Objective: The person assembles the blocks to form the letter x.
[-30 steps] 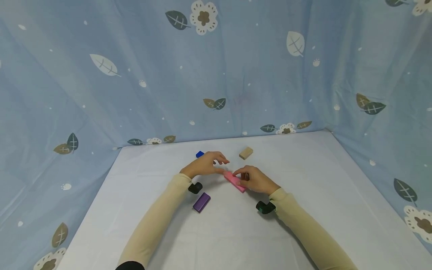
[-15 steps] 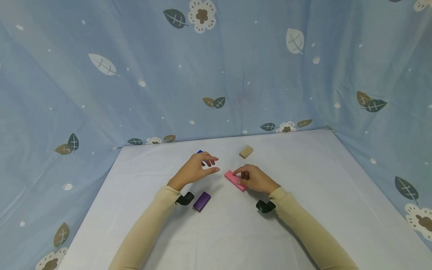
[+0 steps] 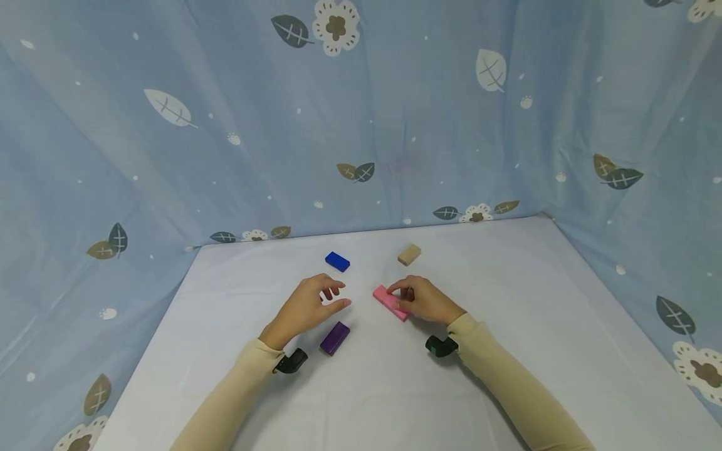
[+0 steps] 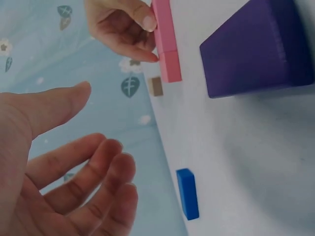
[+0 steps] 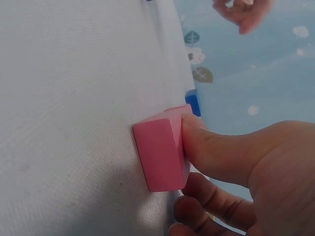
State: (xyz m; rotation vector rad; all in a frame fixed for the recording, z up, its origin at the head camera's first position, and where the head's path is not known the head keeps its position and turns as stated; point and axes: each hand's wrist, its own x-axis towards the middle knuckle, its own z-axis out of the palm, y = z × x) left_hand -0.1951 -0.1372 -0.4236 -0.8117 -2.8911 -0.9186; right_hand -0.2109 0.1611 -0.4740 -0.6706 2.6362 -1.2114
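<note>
Two pink blocks (image 3: 383, 294) lie end to end in one slanted row on the white cloth, and a seam between them shows in the left wrist view. My right hand (image 3: 427, 301) pinches the nearer pink block (image 5: 160, 157) between thumb and fingers, with a fingertip close to the seam. To the left, my left hand (image 3: 307, 305) hovers with spread, gently bent fingers and nothing in it. Just below it in the head view lies a purple block (image 3: 335, 339), which looms large in the left wrist view.
A blue block (image 3: 337, 261) lies farther back on the left, and a plain wooden block (image 3: 409, 255) farther back on the right. Behind the white-covered table (image 3: 485, 388) hangs a blue patterned curtain (image 3: 395, 113).
My left hand has drawn away from the far end of the pink blocks, moving left and toward me, uncovering the blue block. My right hand stays at the pink blocks.
</note>
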